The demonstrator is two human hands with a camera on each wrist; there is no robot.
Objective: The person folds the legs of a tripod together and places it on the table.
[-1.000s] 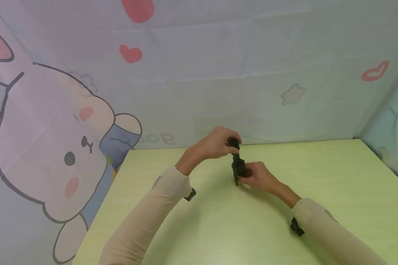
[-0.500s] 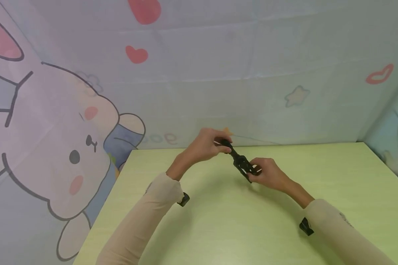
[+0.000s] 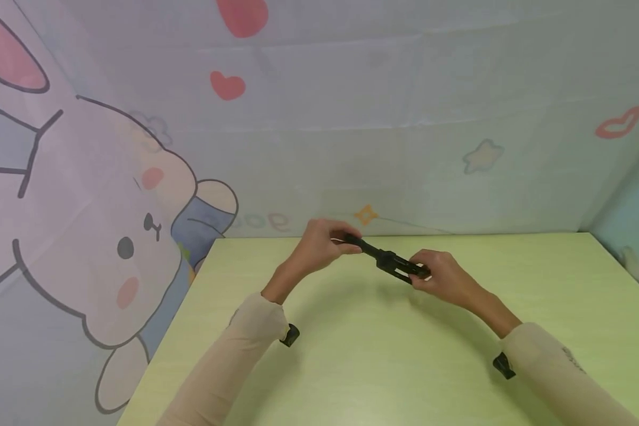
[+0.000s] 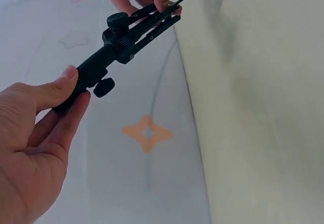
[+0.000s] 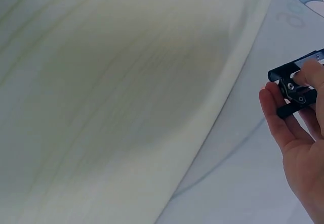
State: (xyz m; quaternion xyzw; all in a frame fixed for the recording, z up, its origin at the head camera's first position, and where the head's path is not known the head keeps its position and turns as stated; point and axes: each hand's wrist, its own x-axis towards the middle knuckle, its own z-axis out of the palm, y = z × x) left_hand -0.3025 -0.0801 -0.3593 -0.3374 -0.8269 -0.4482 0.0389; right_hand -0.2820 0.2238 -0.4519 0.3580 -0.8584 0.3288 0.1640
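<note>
A black mini tripod (image 3: 386, 261) is held in the air between both hands, over the back part of the table. My left hand (image 3: 319, 245) grips the end of its round column, thumb on one side and fingers on the other. Two knobs (image 4: 104, 87) stick out from the column and the leg joint in the left wrist view. My right hand (image 3: 446, 279) pinches the far ends of the legs (image 4: 157, 30), which lie nearly side by side with narrow gaps. In the right wrist view the leg ends (image 5: 288, 71) show between thumb and fingers; the rest runs past the frame edge.
Underneath is a pale yellow-green table (image 3: 362, 355). Its back edge meets a printed fabric backdrop (image 3: 319, 148) with a cartoon rabbit on the left. Black straps (image 3: 290, 335) sit at both wrists, below beige sleeves.
The tripod has swung from nearly upright in the head view to a flatter slant. My left hand has moved left and slightly down, my right hand to the right.
</note>
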